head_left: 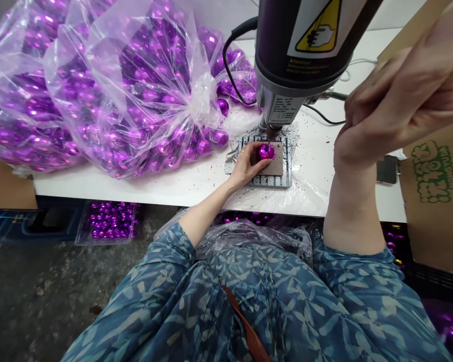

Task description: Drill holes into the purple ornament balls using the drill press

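Observation:
My left hand (246,165) is closed around a small shiny purple disco ball (267,152), thumb and fingers on its sides. The ball rests on a flat brownish board (275,169) over the slotted metal base (287,177) of a bench drill press (283,93). Directly above the ball is the chuck (274,131), with the bit at the ball's top. My right hand (392,100), raised at the right, is wrapped around the drill press lever (336,95). Only a short length of the lever shows beside the machine; the rest is hidden by my fingers.
Large clear plastic bags (136,95) of purple disco balls fill the table's left side. Dark shavings lie around the base. A phone (387,170) and a cardboard box (434,201) are at the right. Below the table's edge stands a clear bin (83,232) of purple pieces.

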{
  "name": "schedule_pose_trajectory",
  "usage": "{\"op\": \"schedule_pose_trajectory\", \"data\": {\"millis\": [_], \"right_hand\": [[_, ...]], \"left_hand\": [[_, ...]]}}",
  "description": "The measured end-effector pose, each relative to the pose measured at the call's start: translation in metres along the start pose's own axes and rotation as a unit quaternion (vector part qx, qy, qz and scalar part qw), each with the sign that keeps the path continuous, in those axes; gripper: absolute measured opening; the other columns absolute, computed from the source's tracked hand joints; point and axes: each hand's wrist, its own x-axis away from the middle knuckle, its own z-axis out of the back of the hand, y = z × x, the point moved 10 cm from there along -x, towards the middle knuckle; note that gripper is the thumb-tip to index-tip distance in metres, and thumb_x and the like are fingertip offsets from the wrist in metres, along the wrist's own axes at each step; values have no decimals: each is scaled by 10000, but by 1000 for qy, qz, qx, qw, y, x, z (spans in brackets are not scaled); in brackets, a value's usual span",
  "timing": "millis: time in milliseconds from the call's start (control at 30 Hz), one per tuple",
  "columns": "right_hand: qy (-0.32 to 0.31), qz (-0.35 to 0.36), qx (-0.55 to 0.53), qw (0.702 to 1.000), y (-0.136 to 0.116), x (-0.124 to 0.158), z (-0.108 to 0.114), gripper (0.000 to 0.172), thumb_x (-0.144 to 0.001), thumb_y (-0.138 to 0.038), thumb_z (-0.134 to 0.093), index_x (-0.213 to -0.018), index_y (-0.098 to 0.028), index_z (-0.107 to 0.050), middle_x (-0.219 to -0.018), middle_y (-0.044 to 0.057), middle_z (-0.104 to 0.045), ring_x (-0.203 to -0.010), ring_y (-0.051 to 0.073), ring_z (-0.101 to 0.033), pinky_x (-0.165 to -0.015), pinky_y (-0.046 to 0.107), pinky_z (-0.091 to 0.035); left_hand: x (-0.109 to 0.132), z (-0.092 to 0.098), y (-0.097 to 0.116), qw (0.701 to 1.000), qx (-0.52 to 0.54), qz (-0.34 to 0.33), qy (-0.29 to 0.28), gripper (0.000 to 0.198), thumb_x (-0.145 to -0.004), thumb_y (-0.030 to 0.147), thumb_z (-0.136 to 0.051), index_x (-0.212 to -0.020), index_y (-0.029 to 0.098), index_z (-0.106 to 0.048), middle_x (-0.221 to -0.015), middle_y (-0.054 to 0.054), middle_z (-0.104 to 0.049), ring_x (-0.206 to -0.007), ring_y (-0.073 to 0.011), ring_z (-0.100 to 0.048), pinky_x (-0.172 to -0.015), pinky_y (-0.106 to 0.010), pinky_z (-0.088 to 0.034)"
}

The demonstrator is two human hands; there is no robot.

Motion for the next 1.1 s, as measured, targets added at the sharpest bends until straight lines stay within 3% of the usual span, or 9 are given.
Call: {"op": "schedule_pose_trajectory", "data": {"millis": [67,133,267,367,433,667,900,1000,1100], "right_hand": [[10,3,-17,1000,0,7,2,787,-916,-806,-496,-924,-66,-762,-573,35,-306,-596,-123,-421,-706,85,-289],[20,-2,-30,999,3,11,3,791,-914,-792,-519,-866,-27,-714,-548,29,-224,-562,-111,-423,-669,73,-249],[57,2,-46,997,11,16,6,923,-869,-865,-548,-608,5,-386,-519,36,-173,-495,-78,-352,-580,127,-237],[79,16,-54,995,17,21,9,998,-858,-900,-545,-641,-33,-102,-498,46,-121,-474,-46,-349,-544,157,-252],[93,24,-54,994,25,25,13,1015,-870,-885,-548,-700,-43,-7,-489,51,-81,-476,-37,-369,-545,151,-290],[129,74,-41,988,62,36,27,963,-934,-846,-476,-639,-58,-9,-446,56,-26,-434,-38,-292,-534,153,-315],[122,126,-27,984,82,42,23,970,-975,-859,-356,-592,-37,-15,-443,71,-24,-431,-47,-219,-542,170,-277],[99,120,-5,988,88,52,20,1017,-946,-926,-319,-540,-35,-47,-445,71,-18,-435,-55,-183,-540,173,-260],[65,75,13,995,77,52,15,1040,-908,-978,-312,-523,-35,-101,-462,62,-47,-448,-69,-182,-538,166,-241]], "left_hand": [[0,0,0,1000,-4,-5,-2,526,-903,515,-934,-1315,281,-707,-1331,-113,-757,-1273,-329,-697,-1191,-572,-535],[1,-1,1,1000,-8,-9,-4,525,-913,523,-923,-1324,280,-704,-1343,-117,-754,-1281,-330,-696,-1194,-570,-536],[1,-1,3,1000,-11,-7,-10,528,-926,553,-905,-1323,272,-700,-1356,-123,-751,-1288,-325,-695,-1191,-557,-543],[1,-2,4,1000,-7,0,-12,532,-916,552,-916,-1318,277,-703,-1360,-115,-756,-1298,-323,-696,-1197,-550,-545],[1,-1,4,1000,-8,1,-10,531,-910,546,-924,-1316,283,-706,-1360,-110,-760,-1301,-324,-698,-1201,-552,-545],[1,-2,1,1000,-16,-10,-12,530,-932,582,-895,-1331,289,-703,-1365,-114,-761,-1309,-332,-698,-1206,-567,-544],[0,-1,1,1000,-10,-10,-4,554,-911,607,-906,-1311,281,-705,-1325,-103,-765,-1265,-313,-710,-1177,-535,-554],[0,-1,0,1000,-7,-6,-2,556,-901,595,-918,-1304,275,-705,-1314,-102,-762,-1253,-308,-709,-1174,-527,-554],[0,-1,-1,1000,-5,-8,-3,555,-909,586,-915,-1308,266,-701,-1315,-108,-755,-1252,-308,-708,-1171,-519,-553]]}}
